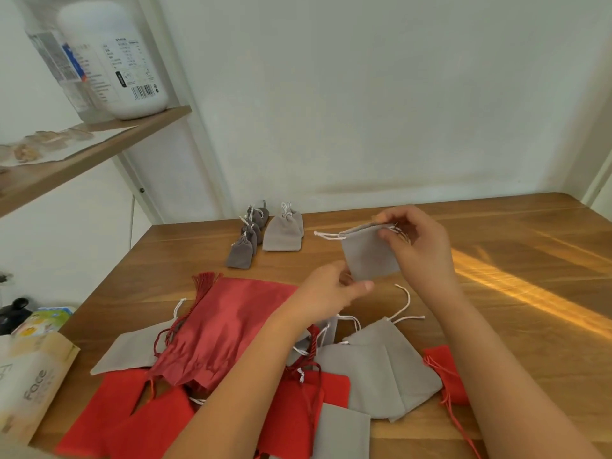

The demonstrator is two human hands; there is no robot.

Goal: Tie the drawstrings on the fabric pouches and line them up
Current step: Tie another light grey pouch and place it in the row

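Observation:
A light grey pouch (pixel 369 251) is held up above the wooden table (pixel 516 313). My right hand (pixel 420 241) pinches its top right corner by the white drawstring. My left hand (pixel 334 289) grips its lower left corner. A white cord end sticks out to the left of the pouch top. At the back, several small dark grey tied pouches (pixel 246 240) stand in a row, and a tied light grey pouch (pixel 284 231) stands beside them. In front of me lies a heap of untied pouches: a large dark red one (pixel 225 329), bright red ones (pixel 132 412) and grey ones (pixel 381 369).
A tissue pack (pixel 31 382) marked "Face" lies at the table's left edge. A wooden shelf (pixel 99 150) with a white bottle (pixel 116 58) juts out at the upper left. A white wall closes the back. A band of sunlight crosses the table on the right.

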